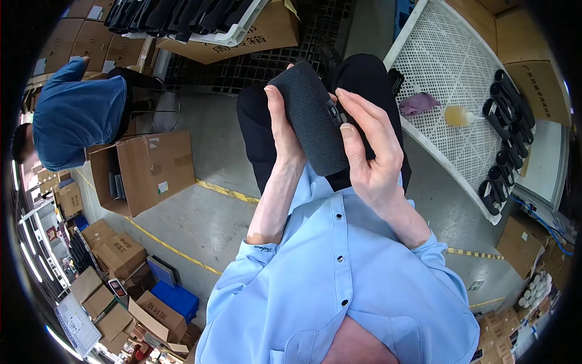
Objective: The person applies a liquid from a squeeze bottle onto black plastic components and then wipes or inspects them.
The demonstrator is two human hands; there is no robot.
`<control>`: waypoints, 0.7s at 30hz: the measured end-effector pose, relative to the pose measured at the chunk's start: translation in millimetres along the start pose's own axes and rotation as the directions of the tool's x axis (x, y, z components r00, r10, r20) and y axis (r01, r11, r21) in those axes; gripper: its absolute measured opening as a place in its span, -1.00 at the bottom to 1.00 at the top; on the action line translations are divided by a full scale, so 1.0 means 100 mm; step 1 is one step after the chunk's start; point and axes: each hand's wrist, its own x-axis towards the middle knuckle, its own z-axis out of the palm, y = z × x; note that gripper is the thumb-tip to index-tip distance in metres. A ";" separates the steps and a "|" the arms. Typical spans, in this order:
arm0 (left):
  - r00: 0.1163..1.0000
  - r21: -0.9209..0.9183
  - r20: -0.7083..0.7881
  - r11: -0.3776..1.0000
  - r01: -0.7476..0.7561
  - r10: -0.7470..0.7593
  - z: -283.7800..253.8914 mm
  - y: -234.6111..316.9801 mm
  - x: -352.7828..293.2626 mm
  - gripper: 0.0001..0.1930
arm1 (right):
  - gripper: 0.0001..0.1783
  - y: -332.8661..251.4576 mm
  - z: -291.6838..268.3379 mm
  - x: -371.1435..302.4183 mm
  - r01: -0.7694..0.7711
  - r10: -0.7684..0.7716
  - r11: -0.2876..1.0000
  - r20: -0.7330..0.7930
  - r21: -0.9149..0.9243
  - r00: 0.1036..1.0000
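A dark, mesh-covered portable speaker, rounded like a cylinder, is tilted above my lap. My left hand wraps its left side, with the thumb lying along the mesh. On the other side my right hand closes thumb and fingers around a small black part at the speaker's edge, beside a little label. Whether that part is a strap or a cover I cannot tell. The speaker hides most of the left fingers.
To my right stands a white perforated table with several black speakers, a purple cloth and a yellowish round item. An open carton is at left, near a seated person in blue. A white tray of dark pieces lies ahead.
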 end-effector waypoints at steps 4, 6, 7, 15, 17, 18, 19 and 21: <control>0.998 0.011 -0.055 0.999 0.034 -0.033 0.02 -0.01 -0.01 -0.09 | -0.57 -0.01 0.12 0.08 0.038 -0.039 0.998 -0.033 -0.040 0.999; 0.994 0.017 -0.093 0.998 0.059 -0.057 0.00 0.00 0.00 -0.08 | -0.59 0.00 0.19 0.14 0.036 -0.038 0.999 -0.046 -0.039 0.998; 0.997 -0.005 -0.052 0.999 0.052 -0.053 0.01 0.03 0.00 -0.10 | -0.61 -0.03 0.16 0.17 0.002 0.000 1.000 -0.058 0.024 0.998; 0.972 0.472 -0.110 0.872 -0.132 0.206 -0.56 0.65 0.20 -0.07 | -0.74 0.51 0.24 0.33 -0.260 0.260 0.965 -0.020 -0.012 0.965; 0.956 0.741 -0.055 0.654 -0.154 0.287 -0.70 0.88 0.26 0.03 | -0.76 0.77 0.26 0.31 -0.396 0.397 0.916 0.012 -0.065 0.918; 0.950 0.822 0.003 0.541 -0.181 0.313 -0.76 1.02 0.31 0.07 | -0.76 0.90 0.27 0.32 -0.404 0.405 0.912 0.006 -0.073 0.914; 0.940 0.822 0.012 0.532 -0.203 0.340 -0.79 1.19 0.34 0.07 | -0.76 0.96 0.29 0.36 -0.378 0.380 0.924 0.010 -0.063 0.925; 0.918 0.973 0.132 0.128 -0.192 0.374 -0.86 1.50 0.40 0.08 | -0.75 1.08 0.33 0.44 -0.326 0.322 0.937 -0.054 -0.122 0.945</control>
